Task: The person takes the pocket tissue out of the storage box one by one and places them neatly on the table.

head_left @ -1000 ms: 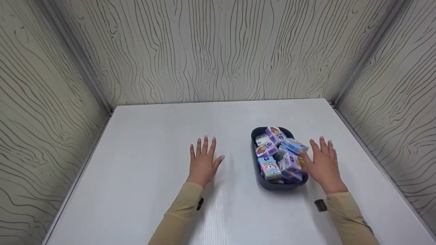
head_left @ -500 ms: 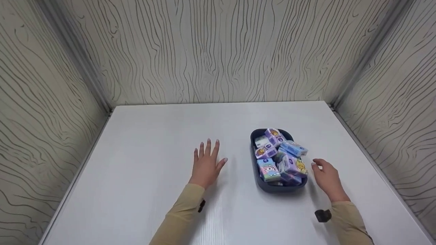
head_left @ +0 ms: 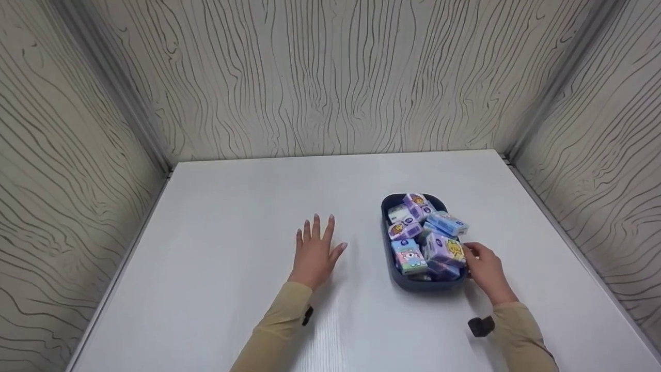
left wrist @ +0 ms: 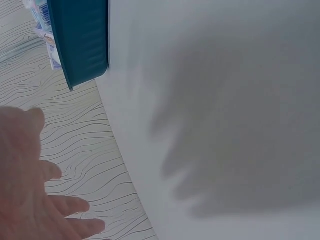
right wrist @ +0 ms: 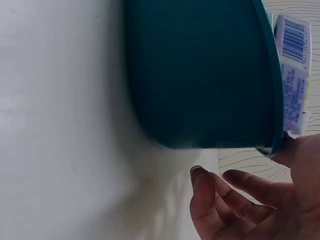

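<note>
A dark blue-green plastic bin stands right of centre on the white table, heaped with small purple and blue cartoon-printed packs. My right hand is at its right long side. In the right wrist view, the thumb hooks over the rim of the bin, close to a pack with a barcode, while the other fingers curl outside below the wall. My left hand holds nothing, its fingers spread over the table to the left of the bin. That bin's wall shows beyond this hand in the left wrist view.
Panels with a wood-grain pattern enclose the white table at the back and both sides. One blue pack juts out past the bin's right rim. A small dark camera sits at the right wrist.
My right hand drew back with its fingers folding in, then moved left to the bin's right rim. The left hand shifted slightly right and nearer. The bin stays in place.
</note>
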`<state>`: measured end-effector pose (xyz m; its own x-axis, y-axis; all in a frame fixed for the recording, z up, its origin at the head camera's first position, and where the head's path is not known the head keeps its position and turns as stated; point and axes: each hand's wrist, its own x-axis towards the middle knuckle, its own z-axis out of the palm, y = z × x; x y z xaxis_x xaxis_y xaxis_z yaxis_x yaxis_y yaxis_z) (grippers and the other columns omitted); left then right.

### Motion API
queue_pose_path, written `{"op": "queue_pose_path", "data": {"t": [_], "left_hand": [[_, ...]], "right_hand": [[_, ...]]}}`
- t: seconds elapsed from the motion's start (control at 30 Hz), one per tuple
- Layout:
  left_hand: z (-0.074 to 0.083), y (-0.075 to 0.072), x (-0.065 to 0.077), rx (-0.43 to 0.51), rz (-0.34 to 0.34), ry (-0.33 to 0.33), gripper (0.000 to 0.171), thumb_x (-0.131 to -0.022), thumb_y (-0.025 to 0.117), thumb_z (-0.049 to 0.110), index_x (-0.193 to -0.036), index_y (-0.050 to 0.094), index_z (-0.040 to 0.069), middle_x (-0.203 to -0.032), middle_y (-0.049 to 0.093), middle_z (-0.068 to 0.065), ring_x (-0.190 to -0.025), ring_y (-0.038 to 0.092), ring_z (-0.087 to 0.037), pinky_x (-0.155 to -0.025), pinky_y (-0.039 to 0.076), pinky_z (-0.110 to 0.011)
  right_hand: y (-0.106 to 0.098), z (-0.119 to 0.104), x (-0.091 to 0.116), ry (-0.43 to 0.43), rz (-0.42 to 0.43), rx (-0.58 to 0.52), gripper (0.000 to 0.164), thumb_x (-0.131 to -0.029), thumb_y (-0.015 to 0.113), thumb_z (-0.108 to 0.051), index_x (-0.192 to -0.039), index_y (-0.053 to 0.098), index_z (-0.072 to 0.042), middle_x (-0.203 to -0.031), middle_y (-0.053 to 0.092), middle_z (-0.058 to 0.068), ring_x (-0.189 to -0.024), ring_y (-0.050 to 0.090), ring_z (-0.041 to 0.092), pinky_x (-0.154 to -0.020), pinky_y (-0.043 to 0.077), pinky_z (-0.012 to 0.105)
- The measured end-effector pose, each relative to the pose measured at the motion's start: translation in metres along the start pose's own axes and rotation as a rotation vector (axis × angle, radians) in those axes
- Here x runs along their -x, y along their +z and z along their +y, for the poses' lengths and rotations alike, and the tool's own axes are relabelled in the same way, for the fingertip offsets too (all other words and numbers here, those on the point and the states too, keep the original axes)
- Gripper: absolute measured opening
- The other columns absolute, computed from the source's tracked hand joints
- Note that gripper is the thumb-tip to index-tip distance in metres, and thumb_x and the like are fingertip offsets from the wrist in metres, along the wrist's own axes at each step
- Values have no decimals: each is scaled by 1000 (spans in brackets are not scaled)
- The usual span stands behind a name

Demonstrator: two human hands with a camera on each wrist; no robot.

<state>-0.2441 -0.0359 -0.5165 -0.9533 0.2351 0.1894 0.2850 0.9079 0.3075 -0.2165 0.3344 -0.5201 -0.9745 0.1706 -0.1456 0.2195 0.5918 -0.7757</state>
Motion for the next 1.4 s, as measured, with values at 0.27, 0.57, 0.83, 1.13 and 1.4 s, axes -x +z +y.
{"op": "queue_pose_path", "data": {"t": [0.27,0.57,0.83,1.13,1.4], "left_hand": [[12,6,0,54,20,40,69,-97,43,52,-151,29,11,-147,32,-25,-131,36,-42,-106,33,-51],[38,5,-6,66,-33,89,69,-96,40,56,-150,31,13,-148,35,-16,-133,37,-31,-107,34,-44],[64,10,-7,52,-46,213,62,-97,42,54,-147,37,18,-149,36,-7,-135,35,-23,-110,30,-39],[98,22,-6,-11,-40,383,57,-97,45,50,-144,42,18,-146,38,-7,-133,37,-23,-111,29,-34],[116,33,-5,-17,-103,373,57,-95,45,54,-140,45,21,-142,40,-5,-133,36,-21,-112,27,-36]], "right_hand": [[10,-8,-5,-18,65,64,52,-100,45,-30,-131,45,12,-118,53,30,-100,53,34,-72,49,36],[18,-9,-9,-19,91,35,46,-99,45,-22,-132,44,11,-127,48,32,-116,45,41,-96,39,53],[30,-8,-9,-32,100,34,39,-102,37,-15,-132,42,9,-128,49,31,-123,44,42,-103,34,54],[32,-6,-10,-52,155,61,38,-100,40,-11,-132,45,9,-131,48,32,-126,41,44,-105,31,54],[28,-7,-10,-29,127,36,41,-99,42,-12,-136,42,8,-135,45,31,-129,37,44,-107,30,54]]}}
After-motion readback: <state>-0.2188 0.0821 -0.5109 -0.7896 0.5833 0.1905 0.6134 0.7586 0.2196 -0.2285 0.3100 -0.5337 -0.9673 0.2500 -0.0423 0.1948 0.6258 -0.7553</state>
